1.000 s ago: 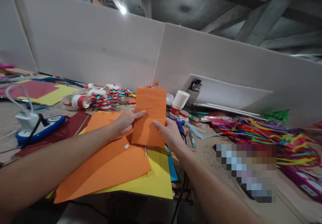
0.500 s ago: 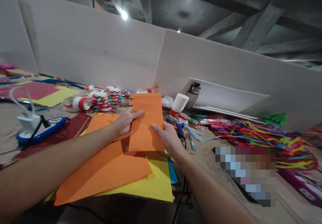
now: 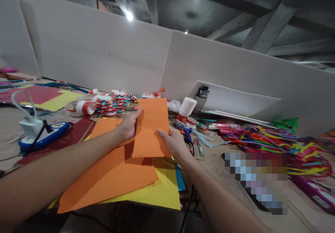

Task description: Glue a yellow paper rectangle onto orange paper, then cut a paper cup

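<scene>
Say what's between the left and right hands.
Head view: an orange paper sheet lies between the left hand and right hand, whose thumb overlaps it.

A rectangular orange paper piece, creased across, is held tilted over a larger orange sheet.

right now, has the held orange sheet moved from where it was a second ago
Yes, slightly left and down in the view: the gap between the held sheet and the cup stack is wider.

Orange sheet looks like smooth matt ppr; stacked cups, matt ppr too; blue pwr strip, glossy plast.
</scene>
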`<state>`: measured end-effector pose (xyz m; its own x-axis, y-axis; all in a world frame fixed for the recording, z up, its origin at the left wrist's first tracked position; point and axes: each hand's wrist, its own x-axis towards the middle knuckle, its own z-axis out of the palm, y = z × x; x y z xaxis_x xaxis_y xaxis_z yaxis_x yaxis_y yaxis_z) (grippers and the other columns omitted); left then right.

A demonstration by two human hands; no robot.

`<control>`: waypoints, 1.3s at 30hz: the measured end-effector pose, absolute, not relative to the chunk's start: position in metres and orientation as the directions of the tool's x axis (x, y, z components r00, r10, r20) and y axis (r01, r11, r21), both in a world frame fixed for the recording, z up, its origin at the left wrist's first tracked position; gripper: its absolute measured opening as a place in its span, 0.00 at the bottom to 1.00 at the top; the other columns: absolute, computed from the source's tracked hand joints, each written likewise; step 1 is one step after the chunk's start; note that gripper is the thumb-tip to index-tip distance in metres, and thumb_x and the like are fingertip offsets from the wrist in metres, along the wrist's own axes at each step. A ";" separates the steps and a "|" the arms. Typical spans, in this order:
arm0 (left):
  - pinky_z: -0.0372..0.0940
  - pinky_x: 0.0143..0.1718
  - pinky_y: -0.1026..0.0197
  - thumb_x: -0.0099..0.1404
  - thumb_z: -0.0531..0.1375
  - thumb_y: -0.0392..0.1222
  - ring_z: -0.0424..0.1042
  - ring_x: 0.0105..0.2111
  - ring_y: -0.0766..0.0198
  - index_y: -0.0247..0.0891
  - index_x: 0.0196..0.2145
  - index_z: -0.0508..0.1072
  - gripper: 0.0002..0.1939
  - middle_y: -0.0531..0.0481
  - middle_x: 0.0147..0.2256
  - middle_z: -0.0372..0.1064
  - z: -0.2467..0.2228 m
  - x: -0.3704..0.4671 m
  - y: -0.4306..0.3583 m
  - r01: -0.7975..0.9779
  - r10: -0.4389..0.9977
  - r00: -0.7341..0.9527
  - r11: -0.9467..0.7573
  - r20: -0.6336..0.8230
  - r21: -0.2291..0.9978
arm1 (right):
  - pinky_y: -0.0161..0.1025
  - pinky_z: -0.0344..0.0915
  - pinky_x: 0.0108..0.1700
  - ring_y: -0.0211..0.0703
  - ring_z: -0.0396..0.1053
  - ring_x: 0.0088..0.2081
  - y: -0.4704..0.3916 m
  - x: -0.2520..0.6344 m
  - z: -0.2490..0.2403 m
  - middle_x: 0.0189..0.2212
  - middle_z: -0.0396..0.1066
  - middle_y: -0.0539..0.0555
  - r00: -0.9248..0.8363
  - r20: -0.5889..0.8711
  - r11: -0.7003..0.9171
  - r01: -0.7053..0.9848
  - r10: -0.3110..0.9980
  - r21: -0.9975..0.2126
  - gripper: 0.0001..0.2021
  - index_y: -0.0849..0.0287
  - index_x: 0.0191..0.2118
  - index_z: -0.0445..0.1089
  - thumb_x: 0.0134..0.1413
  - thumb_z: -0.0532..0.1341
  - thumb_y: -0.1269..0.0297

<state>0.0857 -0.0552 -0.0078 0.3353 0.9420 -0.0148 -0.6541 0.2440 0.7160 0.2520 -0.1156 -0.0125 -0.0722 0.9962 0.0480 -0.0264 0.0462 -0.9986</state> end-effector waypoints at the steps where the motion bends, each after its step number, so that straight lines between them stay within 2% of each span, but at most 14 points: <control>1: 0.70 0.48 0.49 0.69 0.53 0.47 0.78 0.38 0.53 0.30 0.48 0.73 0.19 0.40 0.37 0.78 -0.007 0.085 -0.056 -0.662 0.940 0.341 0.255 -0.021 0.705 | 0.39 0.69 0.33 0.45 0.74 0.33 -0.116 0.252 -0.013 0.36 0.77 0.54 -0.075 0.050 0.048 -0.026 0.996 -0.998 0.19 0.58 0.37 0.74 0.37 0.68 0.53; 3: 0.70 0.48 0.49 0.69 0.54 0.46 0.78 0.39 0.53 0.30 0.49 0.72 0.19 0.39 0.38 0.78 -0.007 0.084 -0.057 -0.658 0.929 0.369 0.274 -0.018 0.702 | 0.39 0.69 0.34 0.46 0.74 0.33 -0.115 0.252 -0.014 0.36 0.77 0.54 -0.076 0.052 0.050 -0.023 0.996 -0.998 0.20 0.58 0.37 0.74 0.37 0.69 0.52; 9: 0.74 0.41 0.50 0.62 0.59 0.31 0.78 0.33 0.53 0.31 0.45 0.73 0.13 0.40 0.37 0.78 -0.014 0.083 -0.061 -0.530 0.899 0.435 0.304 -0.055 0.791 | 0.41 0.70 0.36 0.45 0.74 0.32 -0.113 0.254 -0.017 0.36 0.77 0.55 -0.077 0.066 0.067 0.009 0.995 -0.998 0.21 0.59 0.38 0.73 0.37 0.68 0.52; 16: 0.74 0.40 0.49 0.60 0.61 0.31 0.78 0.31 0.56 0.34 0.44 0.73 0.14 0.43 0.35 0.78 -0.016 0.086 -0.059 -0.574 0.929 0.369 0.213 0.018 0.790 | 0.41 0.69 0.34 0.45 0.73 0.31 -0.110 0.256 -0.022 0.36 0.77 0.55 -0.070 0.094 0.097 0.050 0.993 -0.994 0.19 0.59 0.38 0.73 0.41 0.67 0.52; 20: 0.74 0.39 0.53 0.65 0.57 0.36 0.78 0.31 0.57 0.33 0.42 0.74 0.09 0.42 0.34 0.78 -0.014 0.086 -0.058 -0.595 0.930 0.368 0.230 0.006 0.770 | 0.40 0.69 0.34 0.43 0.73 0.31 -0.110 0.256 -0.024 0.36 0.77 0.54 -0.094 0.102 0.105 0.027 0.990 -0.994 0.20 0.59 0.39 0.73 0.42 0.66 0.50; 23: 0.74 0.39 0.54 0.66 0.56 0.36 0.78 0.30 0.59 0.34 0.42 0.74 0.09 0.44 0.34 0.78 -0.015 0.086 -0.056 -0.608 0.940 0.340 0.198 0.028 0.769 | 0.39 0.68 0.34 0.43 0.72 0.31 -0.110 0.255 -0.023 0.36 0.76 0.54 -0.094 0.090 0.092 0.013 0.991 -0.996 0.21 0.58 0.39 0.73 0.41 0.67 0.49; 30: 0.72 0.46 0.54 0.64 0.60 0.35 0.78 0.36 0.58 0.35 0.40 0.73 0.07 0.46 0.34 0.78 -0.015 0.086 -0.054 -0.644 0.967 0.251 0.134 0.043 0.753 | 0.39 0.67 0.36 0.43 0.71 0.33 -0.110 0.254 -0.018 0.33 0.75 0.52 -0.120 0.088 0.089 0.003 0.989 -0.996 0.17 0.58 0.36 0.72 0.41 0.65 0.51; 32: 0.72 0.45 0.53 0.65 0.58 0.37 0.78 0.36 0.58 0.35 0.41 0.74 0.07 0.44 0.34 0.78 -0.014 0.086 -0.054 -0.643 0.964 0.264 0.157 0.024 0.749 | 0.37 0.66 0.33 0.41 0.70 0.31 -0.109 0.256 -0.018 0.32 0.75 0.51 -0.098 0.102 0.108 0.058 0.990 -0.992 0.15 0.59 0.32 0.71 0.41 0.64 0.53; 35: 0.73 0.43 0.52 0.68 0.54 0.43 0.78 0.35 0.56 0.32 0.42 0.74 0.13 0.41 0.35 0.77 -0.012 0.084 -0.056 -0.639 0.938 0.348 0.237 0.000 0.732 | 0.36 0.64 0.30 0.40 0.68 0.29 -0.108 0.259 -0.019 0.30 0.74 0.51 -0.050 0.124 0.129 0.119 0.991 -0.985 0.13 0.59 0.30 0.70 0.43 0.62 0.54; 37: 0.73 0.42 0.52 0.67 0.56 0.41 0.78 0.34 0.55 0.31 0.42 0.74 0.12 0.39 0.37 0.77 -0.012 0.084 -0.058 -0.615 0.914 0.406 0.263 0.013 0.743 | 0.36 0.64 0.30 0.41 0.69 0.30 -0.108 0.261 -0.019 0.30 0.74 0.52 -0.031 0.134 0.137 0.140 0.991 -0.981 0.13 0.60 0.30 0.70 0.44 0.62 0.54; 39: 0.74 0.42 0.52 0.63 0.59 0.35 0.78 0.34 0.56 0.31 0.42 0.73 0.10 0.40 0.37 0.77 -0.013 0.084 -0.059 -0.580 0.906 0.423 0.242 0.034 0.778 | 0.37 0.65 0.32 0.42 0.69 0.30 -0.108 0.262 -0.020 0.31 0.74 0.53 -0.028 0.137 0.140 0.130 0.990 -0.982 0.15 0.60 0.31 0.70 0.45 0.62 0.52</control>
<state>0.0838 -0.0593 -0.0133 0.4229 0.9056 0.0337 -0.5804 0.2421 0.7775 0.2618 -0.1083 -0.0198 -0.0282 0.9902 0.1370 0.1302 0.1395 -0.9816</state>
